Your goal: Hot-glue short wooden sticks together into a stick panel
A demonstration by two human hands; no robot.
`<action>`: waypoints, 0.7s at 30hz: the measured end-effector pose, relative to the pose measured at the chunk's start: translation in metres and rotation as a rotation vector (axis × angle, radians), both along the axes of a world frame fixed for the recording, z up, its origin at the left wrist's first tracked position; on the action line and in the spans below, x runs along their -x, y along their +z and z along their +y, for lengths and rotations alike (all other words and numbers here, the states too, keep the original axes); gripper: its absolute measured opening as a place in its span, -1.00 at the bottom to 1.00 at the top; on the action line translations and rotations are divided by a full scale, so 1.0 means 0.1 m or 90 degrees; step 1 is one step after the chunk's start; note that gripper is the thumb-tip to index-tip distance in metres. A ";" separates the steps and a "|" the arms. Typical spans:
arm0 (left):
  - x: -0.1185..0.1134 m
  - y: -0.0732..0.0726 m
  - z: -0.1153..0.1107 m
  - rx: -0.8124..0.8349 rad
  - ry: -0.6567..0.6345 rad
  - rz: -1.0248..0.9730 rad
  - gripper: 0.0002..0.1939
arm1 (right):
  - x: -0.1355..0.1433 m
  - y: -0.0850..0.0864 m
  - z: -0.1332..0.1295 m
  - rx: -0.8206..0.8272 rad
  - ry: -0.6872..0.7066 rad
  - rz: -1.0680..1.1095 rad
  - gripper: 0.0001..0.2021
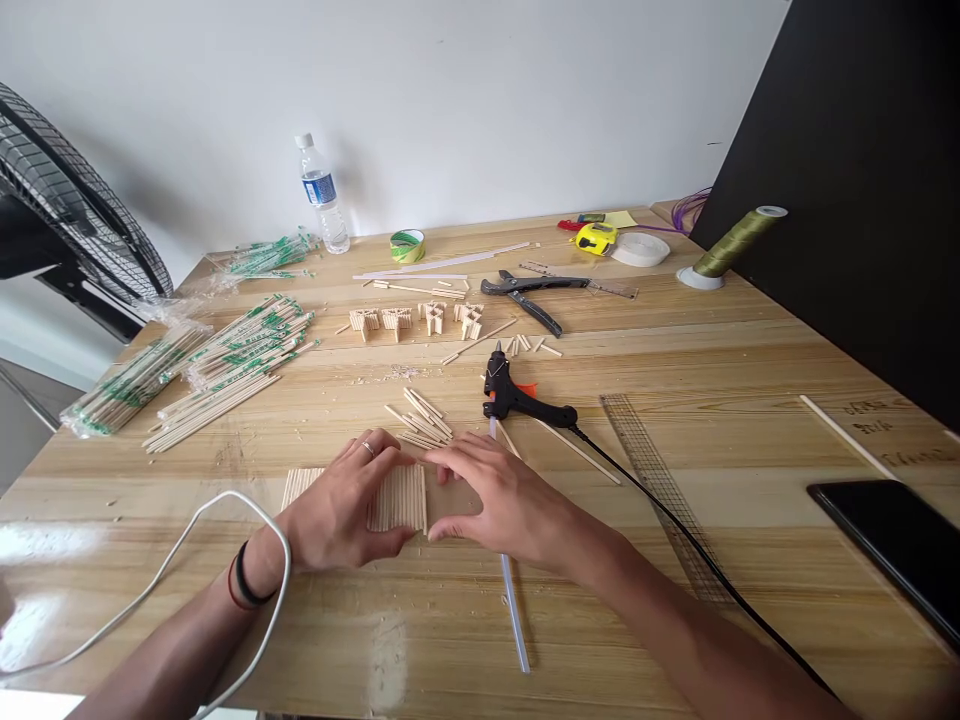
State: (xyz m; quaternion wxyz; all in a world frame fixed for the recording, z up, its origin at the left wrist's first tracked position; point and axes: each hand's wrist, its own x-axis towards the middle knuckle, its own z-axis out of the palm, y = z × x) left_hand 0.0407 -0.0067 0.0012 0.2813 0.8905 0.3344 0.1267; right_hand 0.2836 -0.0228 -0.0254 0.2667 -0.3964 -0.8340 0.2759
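My left fingers [390, 542] span the stick panel [397, 500], thumb along its near edge and fingertips at its far edge, in what looks like a light grip. My right fingers [452, 527] curve open around its right end, thumb and forefinger close to the last stick; I can't tell whether they press on it.

If I squeeze the two edges unevenly, the row could buckle or fan out, and that end stick, sitting slightly askew, could slip off. The white cable [169, 568] crosses my wrist left of the panel, so a sleepy pull of my arm might drag it. The black cord [675, 522], right of the panel, could tug the glue gun [517, 392] if my forearm catches it.

The panel lies flat on the bench [315, 640], right between my two sets of fingers, partly hidden under the left ones. Just beyond it are loose cut sticks [424, 420]; beyond and to its right, the glue gun. The clear glue stick [514, 620] and the ruler [660, 490] are to its right, four small stick blocks [397, 320] farther beyond, and wrapped bundles [135, 380] beyond to its left.
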 end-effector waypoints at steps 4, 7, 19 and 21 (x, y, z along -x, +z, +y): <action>-0.01 0.01 -0.01 0.004 0.000 -0.034 -0.38 | 0.01 0.00 0.00 -0.011 0.020 0.009 -0.23; -0.02 0.03 -0.02 0.007 0.001 -0.048 -0.38 | 0.01 0.00 0.00 -0.026 0.016 0.026 -0.23; -0.03 0.05 -0.03 -0.002 0.026 -0.066 -0.41 | 0.00 0.06 -0.03 0.001 -0.016 0.062 -0.39; -0.03 0.05 -0.04 -0.004 0.025 -0.067 -0.39 | 0.01 0.06 -0.03 0.006 -0.020 0.060 -0.39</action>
